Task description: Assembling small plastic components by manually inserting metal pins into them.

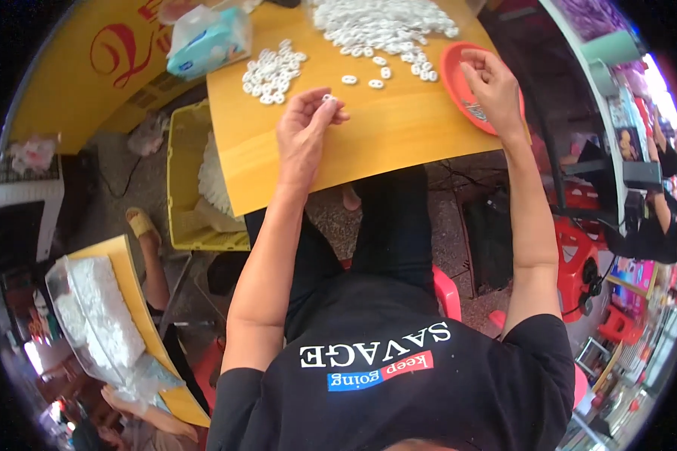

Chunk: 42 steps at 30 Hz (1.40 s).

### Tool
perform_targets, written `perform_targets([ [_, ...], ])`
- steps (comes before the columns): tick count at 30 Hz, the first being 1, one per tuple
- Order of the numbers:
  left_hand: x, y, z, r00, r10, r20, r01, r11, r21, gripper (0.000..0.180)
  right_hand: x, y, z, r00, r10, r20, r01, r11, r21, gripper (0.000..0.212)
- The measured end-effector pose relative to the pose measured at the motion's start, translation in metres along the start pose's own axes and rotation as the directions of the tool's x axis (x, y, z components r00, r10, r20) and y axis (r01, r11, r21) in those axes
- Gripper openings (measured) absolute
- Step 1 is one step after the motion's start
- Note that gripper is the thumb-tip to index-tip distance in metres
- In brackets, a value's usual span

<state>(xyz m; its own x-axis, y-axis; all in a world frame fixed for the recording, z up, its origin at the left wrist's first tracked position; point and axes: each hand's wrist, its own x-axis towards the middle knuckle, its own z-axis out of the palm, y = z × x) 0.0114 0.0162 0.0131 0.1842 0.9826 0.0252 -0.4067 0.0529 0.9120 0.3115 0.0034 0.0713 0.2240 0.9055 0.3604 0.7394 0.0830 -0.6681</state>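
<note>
My left hand (305, 135) is closed above the near part of the table, pinching a small white plastic piece with holes (329, 98) between thumb and fingers. My right hand (493, 90) hangs over a round orange-red dish (451, 64), its fingers curled toward the thumb. Whatever those fingertips hold, if anything, is too small to make out. Small dark metal bits (474, 111) lie in the dish beside that hand. A big heap of white two-holed pieces (380, 26) covers the far side, with a few loose ones (375, 84) nearer me. A smaller pile (271, 73) lies beyond my left hand.
A teal tissue pack (209, 43) rests at the table's (384, 135) far left corner. Below its left edge stands a yellow crate (188, 195) holding white material. Farther left, another person's hand (124, 400) is near a plastic bag of white stuff (101, 316) on a second table.
</note>
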Motion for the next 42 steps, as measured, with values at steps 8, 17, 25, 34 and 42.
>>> perform_targets([
  [8, 0.0, 0.001, -0.004, 0.996, -0.065, 0.069, 0.071, 0.993, -0.093, 0.019, -0.031, -0.083, 0.082, 0.943, 0.022, 0.333, -0.237, 0.748, 0.62, 0.019],
  [17, 0.0, -0.004, -0.005, 0.999, 0.012, 0.035, -0.009, 0.995, -0.099, 0.017, -0.029, -0.076, 0.112, 0.927, 0.041, 0.373, -0.258, 0.791, 0.555, 0.021],
  [25, 0.006, -0.003, -0.017, 0.992, -0.028, -0.123, -0.038, 0.863, -0.503, 0.008, -0.022, -0.048, 0.085, 0.989, 0.046, 0.14, -0.081, 0.962, 0.259, 0.017],
  [34, 0.007, -0.003, -0.021, 0.994, -0.044, -0.105, -0.025, 0.817, -0.576, 0.007, 0.004, -0.05, 0.101, 0.965, -0.232, 0.121, 0.229, 0.973, 0.036, 0.017],
  [42, 0.001, -0.003, -0.01, 0.998, -0.043, -0.051, 0.023, 0.937, -0.349, 0.01, 0.039, -0.053, 0.134, 0.938, -0.23, 0.258, 0.306, 0.901, -0.308, 0.019],
])
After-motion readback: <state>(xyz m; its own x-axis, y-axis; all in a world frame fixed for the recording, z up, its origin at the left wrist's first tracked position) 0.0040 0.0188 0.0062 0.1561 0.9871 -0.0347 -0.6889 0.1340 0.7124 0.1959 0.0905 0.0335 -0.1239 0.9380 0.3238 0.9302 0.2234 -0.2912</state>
